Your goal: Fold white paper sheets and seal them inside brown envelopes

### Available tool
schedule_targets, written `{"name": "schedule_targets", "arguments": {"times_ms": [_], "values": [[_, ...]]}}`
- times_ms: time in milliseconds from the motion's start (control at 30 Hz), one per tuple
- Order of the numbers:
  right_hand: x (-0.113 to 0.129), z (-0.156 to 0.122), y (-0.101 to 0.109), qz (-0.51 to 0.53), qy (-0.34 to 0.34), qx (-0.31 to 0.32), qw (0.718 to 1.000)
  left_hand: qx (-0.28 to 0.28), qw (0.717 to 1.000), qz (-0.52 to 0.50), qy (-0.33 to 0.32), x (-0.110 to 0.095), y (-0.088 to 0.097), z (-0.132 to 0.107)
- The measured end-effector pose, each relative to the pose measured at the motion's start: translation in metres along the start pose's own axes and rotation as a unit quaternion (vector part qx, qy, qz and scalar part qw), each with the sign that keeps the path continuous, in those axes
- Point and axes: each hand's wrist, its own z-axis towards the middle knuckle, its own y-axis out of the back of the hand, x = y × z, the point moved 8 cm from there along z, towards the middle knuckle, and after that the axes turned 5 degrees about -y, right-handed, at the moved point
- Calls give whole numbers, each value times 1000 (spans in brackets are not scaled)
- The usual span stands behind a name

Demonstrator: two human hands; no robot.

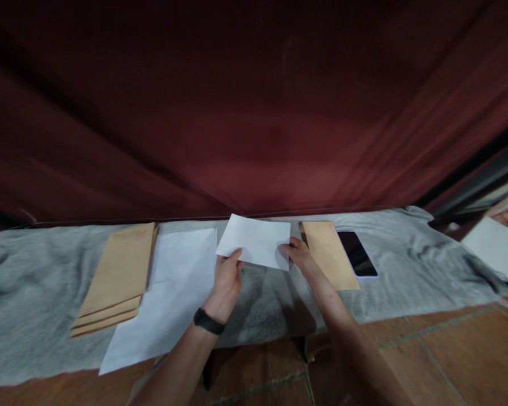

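A white sheet of paper (pixel 256 239), which looks folded, is held up between both hands over the grey cloth. My left hand (pixel 228 276) pinches its lower left edge, thumb on top; a dark band circles that wrist. At the paper's right edge, my right hand (pixel 297 254) grips it, with the fingers partly behind it. Close to the right hand lies a single brown envelope (pixel 330 254). Larger white sheets (pixel 178 282) lie flat left of my left hand, and a fanned stack of brown envelopes (pixel 118 265) partly covers them.
A phone (pixel 357 254) with a dark screen lies right of the single envelope. The grey cloth (pixel 415 265) covers a low bench before a dark red curtain (pixel 254 113). White and printed items (pixel 499 242) stand at the far right. Below is a tiled floor (pixel 457 349).
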Motion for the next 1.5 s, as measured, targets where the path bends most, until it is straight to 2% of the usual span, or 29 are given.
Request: {"name": "schedule_targets", "arguments": {"times_ms": [100, 167, 233, 333, 433, 533, 600, 733, 800, 867, 933, 1000, 1100, 1200, 1300, 1367, 1433, 1500], "values": [[5, 1, 14, -138, 30, -31, 990, 5, 989, 123, -80, -24, 12, 19], [4, -2, 17, -179, 39, -23, 983, 54, 961, 240, -129, -36, 12, 26], [1, -5, 19, -196, 46, -11, 980, 104, 908, 375, -158, -40, 10, 27], [-3, -10, 19, -221, 53, 7, 974, 148, 791, 569, -167, -36, 10, 20], [-6, -11, 20, -251, 44, 4, 967, 175, 685, 692, -146, -30, 12, 8], [-3, -12, 20, -293, 34, -16, 955, 193, 612, 756, -127, -28, 13, -1], [-1, -15, 20, -356, 19, -30, 934, 198, 586, 776, -123, -28, 12, -3], [8, -25, 22, -498, -4, -99, 862, 195, 579, 783, -122, -28, 11, -2], [19, -30, 20, -520, 29, -151, 840, 196, 582, 780, -122, -28, 10, -1], [29, -34, 6, -511, 99, -169, 837, 201, 581, 778, -126, -27, 8, 0], [34, -35, -18, -485, 181, -138, 844, 203, 576, 781, -130, -27, 8, 0], [30, -35, -47, -460, 241, -80, 851, 203, 571, 785, -132, -26, 9, 0], [15, -35, -79, -476, 275, -35, 834, 206, 562, 790, -135, -27, 9, -1], [2, -36, -91, -513, 283, -40, 810, 197, 539, 806, -145, -32, 9, -7], [-3, -37, -91, -528, 288, -54, 797, 160, 518, 815, -207, -38, -1, -16], [-4, -37, -90, -532, 290, -55, 793, 165, 524, 783, -291, -34, -17, -25], [-6, -37, -90, -539, 293, -46, 788, 214, 549, 724, -360, -19, -36, -34], [-11, -35, -91, -552, 292, -32, 780, 274, 568, 670, -392, 3, -51, -39]]}}
